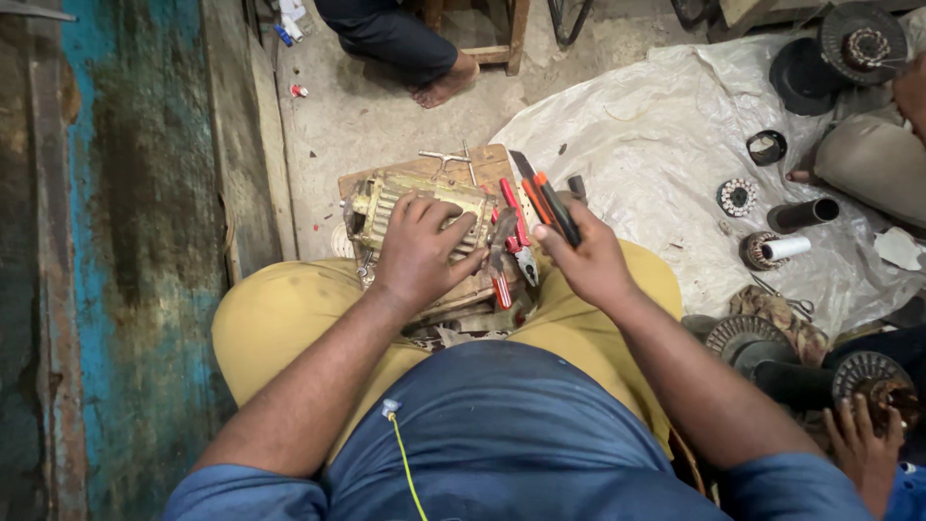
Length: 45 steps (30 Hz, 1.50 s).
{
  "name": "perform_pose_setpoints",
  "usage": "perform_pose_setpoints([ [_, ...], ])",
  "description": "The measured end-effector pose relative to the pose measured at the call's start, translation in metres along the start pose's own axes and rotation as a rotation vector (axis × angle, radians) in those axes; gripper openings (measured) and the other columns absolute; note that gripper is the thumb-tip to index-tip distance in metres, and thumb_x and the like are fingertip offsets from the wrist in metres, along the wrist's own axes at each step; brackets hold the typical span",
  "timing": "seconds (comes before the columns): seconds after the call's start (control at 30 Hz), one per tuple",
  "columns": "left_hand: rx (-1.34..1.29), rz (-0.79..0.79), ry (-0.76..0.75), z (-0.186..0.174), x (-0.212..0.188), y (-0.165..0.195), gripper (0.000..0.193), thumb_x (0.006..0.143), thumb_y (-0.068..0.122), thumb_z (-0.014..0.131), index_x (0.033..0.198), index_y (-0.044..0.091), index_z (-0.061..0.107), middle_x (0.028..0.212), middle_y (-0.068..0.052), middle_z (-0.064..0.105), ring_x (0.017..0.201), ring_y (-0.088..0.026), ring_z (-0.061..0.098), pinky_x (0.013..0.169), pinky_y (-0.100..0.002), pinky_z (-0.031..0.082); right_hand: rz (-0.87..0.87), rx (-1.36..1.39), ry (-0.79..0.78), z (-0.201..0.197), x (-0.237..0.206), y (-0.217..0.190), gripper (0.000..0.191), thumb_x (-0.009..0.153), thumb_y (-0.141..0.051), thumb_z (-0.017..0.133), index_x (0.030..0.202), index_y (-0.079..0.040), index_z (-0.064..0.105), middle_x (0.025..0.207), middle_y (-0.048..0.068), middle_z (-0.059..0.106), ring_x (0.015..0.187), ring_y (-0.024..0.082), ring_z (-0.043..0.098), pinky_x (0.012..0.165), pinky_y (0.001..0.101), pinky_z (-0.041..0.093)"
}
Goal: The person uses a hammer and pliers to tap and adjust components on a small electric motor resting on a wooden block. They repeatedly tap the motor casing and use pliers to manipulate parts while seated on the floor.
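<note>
Two hands at work over a wooden board (492, 162) on the lap. Left hand (420, 253) lies spread, fingers wide, palm down on a finned yellowish motor housing (381, 207) at centre frame; the housing's far side is open but its inside is hard to make out under the fingers. Just at 3 o'clock of that hand, red-handled pliers (516, 241) lie on the board, partly hidden. Right hand (588, 262) pinches an orange-and-black screwdriver (552, 205), fingers closed on the handle, tip pointing to 11 o'clock. At 2 o'clock, on a white plastic sheet (656, 135), a small black cup (767, 147), contents unreadable, and a dark tube (805, 214) lying open-ended. At 4 o'clock another person's hand (861, 439) is cut off by the frame edge.
</note>
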<state>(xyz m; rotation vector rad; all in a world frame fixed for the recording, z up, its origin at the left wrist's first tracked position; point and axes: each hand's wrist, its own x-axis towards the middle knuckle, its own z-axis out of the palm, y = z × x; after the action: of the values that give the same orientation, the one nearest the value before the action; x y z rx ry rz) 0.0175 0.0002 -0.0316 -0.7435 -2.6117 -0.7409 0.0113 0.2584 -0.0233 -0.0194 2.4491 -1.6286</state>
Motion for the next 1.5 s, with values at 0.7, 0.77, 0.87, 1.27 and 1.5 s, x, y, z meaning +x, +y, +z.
perform_pose_setpoints([
  [0.7,-0.003,-0.008,0.046,0.004,0.006,-0.002,0.041,0.083,0.041,0.081,0.108,0.009,0.075,0.106,-0.009,0.064,0.109,-0.03,0.059,0.11,-0.052,0.038,-0.212,-0.367,-0.142,0.026,0.056,-0.03,0.031,0.087,-0.013,0.076,0.114,-0.007,0.062,0.089,0.008,0.072,0.079,0.019,0.069,0.074,0.0333,0.054],
  [0.77,0.017,-0.01,0.047,0.004,0.006,-0.002,0.042,0.083,0.041,0.08,0.109,0.009,0.075,0.107,-0.01,0.064,0.11,-0.03,0.059,0.11,-0.052,0.038,-0.207,-0.338,-0.187,0.025,0.059,-0.03,0.032,0.088,-0.013,0.076,0.115,-0.007,0.061,0.089,0.007,0.07,0.078,0.016,0.066,0.074,0.0322,0.054],
  [0.87,0.011,-0.018,0.038,0.003,0.005,-0.003,0.042,0.083,0.042,0.08,0.109,0.009,0.075,0.107,-0.009,0.064,0.111,-0.029,0.058,0.111,-0.052,0.038,-0.235,-0.33,-0.203,0.024,0.061,-0.029,0.035,0.089,-0.013,0.075,0.118,-0.006,0.057,0.091,0.007,0.069,0.078,0.014,0.064,0.074,0.0323,0.053],
  [1.27,0.062,-0.054,-0.037,0.004,0.008,-0.003,0.045,0.086,0.047,0.077,0.111,0.009,0.074,0.11,-0.01,0.064,0.115,-0.028,0.058,0.114,-0.052,0.035,-0.247,-0.396,-0.154,0.026,0.056,-0.038,0.036,0.092,-0.019,0.071,0.121,-0.008,0.053,0.085,0.011,0.068,0.076,0.026,0.07,0.07,0.0383,0.053],
  [1.5,0.022,-0.063,-0.02,0.001,0.008,-0.001,0.047,0.085,0.048,0.077,0.111,0.009,0.074,0.11,-0.011,0.065,0.114,-0.029,0.058,0.113,-0.052,0.035,-0.254,-0.428,-0.135,0.026,0.059,-0.043,0.035,0.093,-0.018,0.072,0.121,-0.008,0.054,0.088,0.014,0.072,0.08,0.028,0.073,0.072,0.0394,0.054],
])
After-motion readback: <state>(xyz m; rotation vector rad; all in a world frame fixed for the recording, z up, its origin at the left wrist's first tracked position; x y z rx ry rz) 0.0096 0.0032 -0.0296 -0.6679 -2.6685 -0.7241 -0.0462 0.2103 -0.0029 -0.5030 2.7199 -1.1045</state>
